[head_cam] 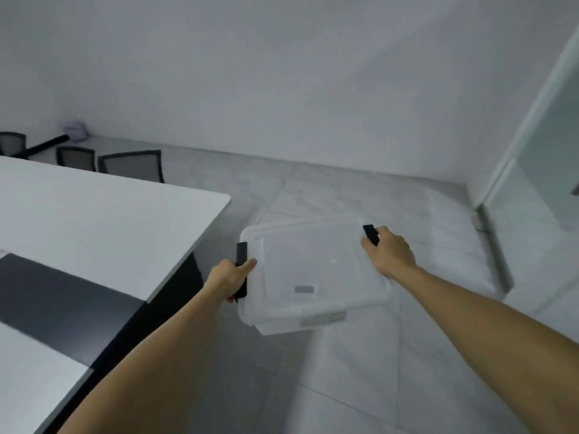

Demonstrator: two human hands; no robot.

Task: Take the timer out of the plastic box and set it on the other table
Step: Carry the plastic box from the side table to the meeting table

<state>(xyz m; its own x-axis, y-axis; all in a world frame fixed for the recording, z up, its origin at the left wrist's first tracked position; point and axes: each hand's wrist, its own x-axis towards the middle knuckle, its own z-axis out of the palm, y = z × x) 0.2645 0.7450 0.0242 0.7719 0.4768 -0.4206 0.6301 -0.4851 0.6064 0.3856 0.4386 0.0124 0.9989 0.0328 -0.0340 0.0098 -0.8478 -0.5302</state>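
A clear plastic box [313, 270] with its lid on hangs in the air over the tiled floor, to the right of a table. My left hand [230, 277] grips the black latch [241, 255] on the box's left side. On the right side, my right hand [387, 250] is closed over the other black latch [370, 234]. A small grey shape [304, 289] shows through the lid near the front; I cannot tell whether it is the timer. The picture is a little blurred.
A white table [103, 220] with a dark strip [62, 302] fills the left. Three black mesh chairs [131, 166] stand behind it. A glass door [532, 170] is at the right. White walls close the room behind grey floor tiles [344, 371].
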